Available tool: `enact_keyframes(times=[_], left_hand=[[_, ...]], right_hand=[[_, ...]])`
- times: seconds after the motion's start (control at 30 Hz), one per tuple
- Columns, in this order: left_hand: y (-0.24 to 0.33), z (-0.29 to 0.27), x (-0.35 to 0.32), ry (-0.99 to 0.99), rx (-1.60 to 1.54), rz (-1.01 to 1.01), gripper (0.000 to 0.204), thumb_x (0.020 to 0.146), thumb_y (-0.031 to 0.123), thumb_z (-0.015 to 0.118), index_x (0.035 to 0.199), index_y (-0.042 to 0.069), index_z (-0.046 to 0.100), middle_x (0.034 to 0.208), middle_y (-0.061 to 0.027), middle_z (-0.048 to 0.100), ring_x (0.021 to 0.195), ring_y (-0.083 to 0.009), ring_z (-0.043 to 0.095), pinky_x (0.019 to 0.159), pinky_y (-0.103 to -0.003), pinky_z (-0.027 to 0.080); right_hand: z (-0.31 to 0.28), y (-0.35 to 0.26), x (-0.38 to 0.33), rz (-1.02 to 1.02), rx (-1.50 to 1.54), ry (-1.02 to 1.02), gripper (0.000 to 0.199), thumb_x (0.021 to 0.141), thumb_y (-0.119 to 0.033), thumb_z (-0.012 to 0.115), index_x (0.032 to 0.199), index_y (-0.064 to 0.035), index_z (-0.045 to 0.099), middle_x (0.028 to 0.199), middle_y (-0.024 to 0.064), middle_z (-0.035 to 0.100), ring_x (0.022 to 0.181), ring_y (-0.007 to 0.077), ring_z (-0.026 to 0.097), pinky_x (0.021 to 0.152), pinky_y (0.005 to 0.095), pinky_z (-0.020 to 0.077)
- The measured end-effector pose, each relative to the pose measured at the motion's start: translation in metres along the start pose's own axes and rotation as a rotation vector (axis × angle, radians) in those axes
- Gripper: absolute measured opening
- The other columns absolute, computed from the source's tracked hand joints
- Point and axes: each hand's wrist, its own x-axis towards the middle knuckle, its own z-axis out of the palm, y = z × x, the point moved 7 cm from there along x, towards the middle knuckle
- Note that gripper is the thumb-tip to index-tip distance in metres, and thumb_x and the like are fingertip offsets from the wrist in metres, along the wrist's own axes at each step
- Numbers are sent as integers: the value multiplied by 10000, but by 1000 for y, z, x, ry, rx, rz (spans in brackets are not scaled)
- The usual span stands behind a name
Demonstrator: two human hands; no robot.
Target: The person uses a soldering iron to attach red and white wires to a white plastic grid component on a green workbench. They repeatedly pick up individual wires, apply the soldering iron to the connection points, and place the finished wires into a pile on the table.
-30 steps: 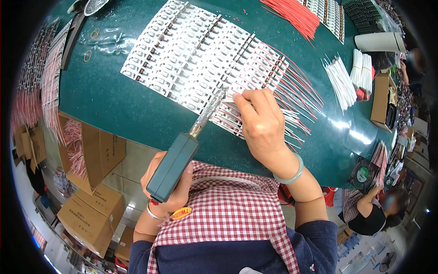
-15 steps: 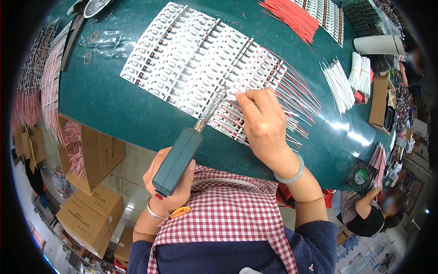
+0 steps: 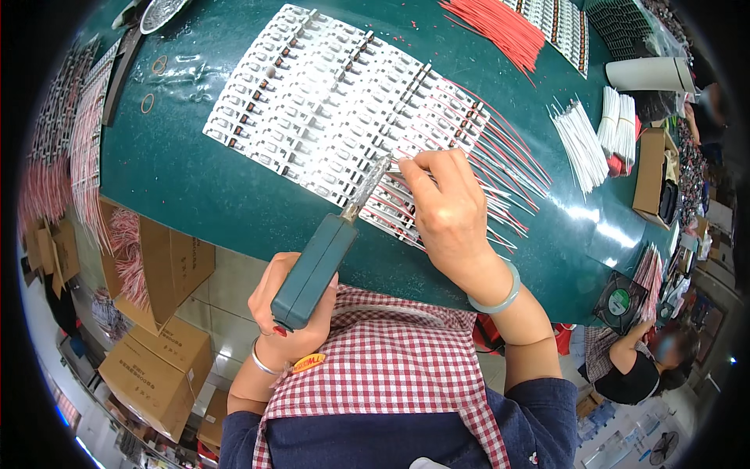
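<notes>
My left hand (image 3: 268,301) is wrapped round the green handle of a soldering gun (image 3: 316,270). Its metal barrel slants up to the right, and the tip meets the white panels of small circuit boards (image 3: 320,94). Right beside that tip, my right hand (image 3: 453,207) pinches the end of a thin wire against the boards; the fingers hide much of it, and its colour is hard to tell. Red and white wires (image 3: 512,160) fan out rightward from the panels' right part, passing under and around my right hand. The left part of the panels carries no wires.
Bundles of red wires (image 3: 500,35) and white wires (image 3: 578,144) lie on the green table (image 3: 180,164), with a white cylinder (image 3: 648,75) farther right. Wired panels (image 3: 86,133) hang at the left edge, above cardboard boxes (image 3: 156,375). Another person (image 3: 633,359) sits at right.
The soldering gun has shifted slightly right, its handle a little higher, with my left hand. My right hand has moved slightly left, still pinching near the tip.
</notes>
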Motion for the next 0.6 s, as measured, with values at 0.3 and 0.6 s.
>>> enact_keyframes(times=[0.3, 0.6], left_hand=[[-16, -4, -16, 25, -59, -99, 201, 764, -16, 766, 951, -51, 700, 911, -162, 688, 743, -251, 696, 627, -303, 549], [-11, -5, -8, 23, -67, -74, 221, 783, -17, 754, 993, -63, 700, 967, -180, 700, 806, -272, 712, 682, -319, 563]], right_hand=[[0, 1, 0, -4, -10, 1, 275, 693, 8, 645, 960, 65, 673, 890, 119, 581, 804, 253, 556, 631, 326, 495], [-9, 5, 5, 18, 1, 29, 294, 678, 35, 646, 969, 62, 675, 898, 116, 592, 814, 258, 574, 628, 335, 501]])
